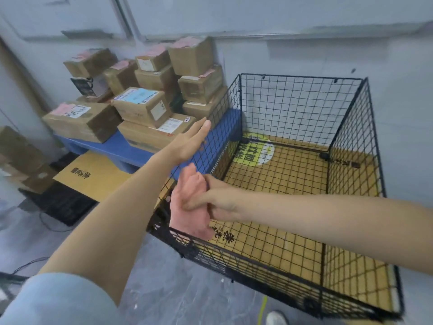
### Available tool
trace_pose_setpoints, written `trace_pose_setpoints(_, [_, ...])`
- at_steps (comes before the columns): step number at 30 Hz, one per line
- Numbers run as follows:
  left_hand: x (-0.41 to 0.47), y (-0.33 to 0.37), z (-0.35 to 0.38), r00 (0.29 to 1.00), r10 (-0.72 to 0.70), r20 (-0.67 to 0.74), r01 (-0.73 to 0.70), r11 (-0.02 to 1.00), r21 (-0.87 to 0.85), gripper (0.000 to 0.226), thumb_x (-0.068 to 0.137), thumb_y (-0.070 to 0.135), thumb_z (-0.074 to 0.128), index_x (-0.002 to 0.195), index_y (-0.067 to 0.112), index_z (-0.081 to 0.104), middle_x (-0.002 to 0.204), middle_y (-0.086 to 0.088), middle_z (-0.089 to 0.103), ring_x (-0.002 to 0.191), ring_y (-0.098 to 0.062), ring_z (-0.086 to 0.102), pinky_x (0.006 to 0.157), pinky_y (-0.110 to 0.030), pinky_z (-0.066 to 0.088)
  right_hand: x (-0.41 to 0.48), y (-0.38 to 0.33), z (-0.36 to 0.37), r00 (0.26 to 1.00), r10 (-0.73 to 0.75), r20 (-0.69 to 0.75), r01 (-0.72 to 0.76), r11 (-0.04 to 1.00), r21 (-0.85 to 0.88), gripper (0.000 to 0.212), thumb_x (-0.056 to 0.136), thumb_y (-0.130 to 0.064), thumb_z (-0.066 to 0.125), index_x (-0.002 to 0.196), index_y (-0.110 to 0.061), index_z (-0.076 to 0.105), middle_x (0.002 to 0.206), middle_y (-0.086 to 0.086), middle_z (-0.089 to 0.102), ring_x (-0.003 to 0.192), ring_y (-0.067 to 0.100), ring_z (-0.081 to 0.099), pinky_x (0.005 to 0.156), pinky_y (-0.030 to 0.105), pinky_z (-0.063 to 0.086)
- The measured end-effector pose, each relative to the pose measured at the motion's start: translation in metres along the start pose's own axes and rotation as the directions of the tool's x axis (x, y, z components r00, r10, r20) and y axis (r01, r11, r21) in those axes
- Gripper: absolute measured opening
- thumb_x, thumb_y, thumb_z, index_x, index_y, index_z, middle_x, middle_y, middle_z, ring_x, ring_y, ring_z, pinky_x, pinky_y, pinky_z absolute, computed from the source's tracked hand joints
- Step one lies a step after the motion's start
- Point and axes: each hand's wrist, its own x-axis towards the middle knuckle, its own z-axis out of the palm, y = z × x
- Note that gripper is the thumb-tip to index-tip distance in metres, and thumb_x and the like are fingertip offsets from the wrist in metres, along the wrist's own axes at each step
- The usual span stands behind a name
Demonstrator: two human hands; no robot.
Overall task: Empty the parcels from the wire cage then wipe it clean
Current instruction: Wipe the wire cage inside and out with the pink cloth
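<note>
Wire cage (297,106), black square mesh, cardboard floor (281,177), right fingers (195,204) clamped on pink cloth (185,214), left fingers (202,130) straight

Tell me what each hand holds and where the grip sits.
The right hand grips a pink cloth around its bunched middle. The left hand holds nothing, fingers straight by the left wall of the wire cage.
</note>
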Motion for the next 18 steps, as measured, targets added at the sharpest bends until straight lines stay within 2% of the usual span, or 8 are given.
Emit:
trace_pose_setpoints(6, [-0.002,0.003,0.000,1.000,-0.022,-0.001,0.022,0.999,0.025,0.078,0.077,0.084,0.015,0.146,0.048,0.015,0.129,-0.001,0.055,0.097,-0.006,0.058,0.105,-0.043,0.038,-0.034,-0.027,-0.033,1.000,0.022,-0.007,-0.022,0.994,-0.106,0.041,0.083,0.017,0.054,0.110,-0.012,0.044,0.111,0.012,0.057,0.107,0.023,0.058,0.098,0.041,0.049])
trace_pose_setpoints(8, [-0.003,0.005,0.001,1.000,-0.025,-0.019,0.026,0.998,0.053,0.069,0.085,0.077,0.017,0.147,0.046,0.017,0.133,-0.003,0.053,0.099,-0.006,0.056,0.103,-0.039,0.039,-0.039,-0.032,-0.040,0.999,0.033,-0.011,-0.035,0.984,-0.175,0.045,0.080,0.016,0.056,0.114,-0.010,0.043,0.115,0.014,0.056,0.110,0.025,0.058,0.100,0.042,0.047])
trace_pose_setpoints(11, [-0.002,0.006,0.003,0.996,-0.021,-0.088,0.030,0.995,0.099,0.060,0.094,0.064,0.020,0.148,0.039,0.021,0.150,-0.004,0.036,0.125,-0.018,0.042,0.104,-0.033,0.027,-0.043,-0.040,-0.053,0.995,0.088,-0.053,-0.101,0.945,-0.310,0.057,0.078,0.013,0.059,0.126,-0.007,0.035,0.123,0.013,0.052,0.117,0.027,0.055,0.101,0.042,0.047])
trace_pose_setpoints(13, [-0.001,0.006,0.004,0.992,-0.017,-0.125,0.035,0.989,0.141,0.060,0.095,0.063,0.021,0.148,0.038,0.024,0.152,-0.003,0.035,0.136,-0.023,0.034,0.107,-0.032,0.024,-0.046,-0.047,-0.064,0.988,0.146,-0.052,-0.154,0.899,-0.411,0.066,0.079,0.011,0.061,0.133,-0.010,0.029,0.123,0.012,0.049,0.114,0.025,0.054,0.099,0.040,0.049])
trace_pose_setpoints(15, [-0.001,0.004,0.004,0.988,-0.012,-0.151,0.042,0.980,0.196,0.060,0.094,0.065,0.021,0.147,0.039,0.027,0.148,-0.003,0.041,0.135,-0.023,0.036,0.109,-0.033,0.025,-0.048,-0.053,-0.076,0.976,0.217,-0.016,-0.195,0.842,-0.503,0.072,0.079,0.008,0.063,0.137,-0.014,0.025,0.124,0.010,0.048,0.113,0.024,0.054,0.099,0.039,0.049])
trace_pose_setpoints(18, [-0.002,0.004,0.005,0.981,-0.007,-0.193,0.068,0.947,0.314,0.064,0.089,0.072,0.019,0.146,0.043,0.027,0.149,0.001,0.040,0.134,-0.024,0.038,0.109,-0.037,0.030,-0.053,-0.064,-0.092,0.947,0.318,0.042,-0.219,0.737,-0.639,0.078,0.079,0.002,0.066,0.141,-0.013,0.021,0.126,0.009,0.046,0.114,0.021,0.054,0.099,0.034,0.049])
